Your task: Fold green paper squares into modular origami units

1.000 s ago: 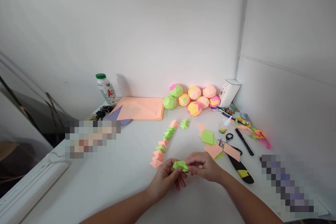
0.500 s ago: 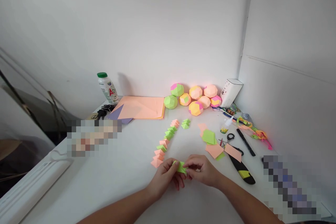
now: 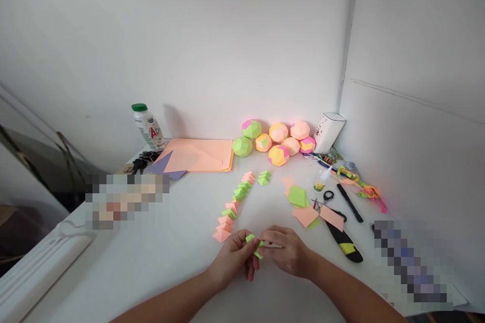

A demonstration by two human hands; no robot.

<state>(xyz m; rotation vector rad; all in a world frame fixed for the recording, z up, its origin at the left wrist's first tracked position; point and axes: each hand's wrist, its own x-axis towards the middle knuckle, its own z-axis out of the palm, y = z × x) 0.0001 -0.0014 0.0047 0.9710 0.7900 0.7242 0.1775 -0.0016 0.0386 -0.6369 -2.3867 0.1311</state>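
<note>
A small piece of folded green paper (image 3: 259, 251) sits between my two hands, low in the middle of the view. My left hand (image 3: 235, 253) pinches it between thumb and fingers. From the other side, the fingertips of my right hand (image 3: 286, 250) close on its edge and partly cover it. Just beyond my left hand, a slanting row of folded peach and green paper units (image 3: 228, 214) lies on the white table (image 3: 170, 262). A short stack of green units (image 3: 264, 177) lies near the row's far end.
Loose paper pieces (image 3: 297, 196), scissors (image 3: 329, 195), a black-and-yellow cutter (image 3: 346, 247), a black pen (image 3: 349, 203) and a glue bottle (image 3: 322, 179) lie to the right. Faceted paper balls (image 3: 279, 155) line the wall. Peach sheets (image 3: 200, 155) and a white bottle (image 3: 149, 128) stand back left.
The folded green paper has been turned in my fingers, from lying flat sideways to a steeper slant. My right hand has shifted its grip on it. The view has swung slightly.
</note>
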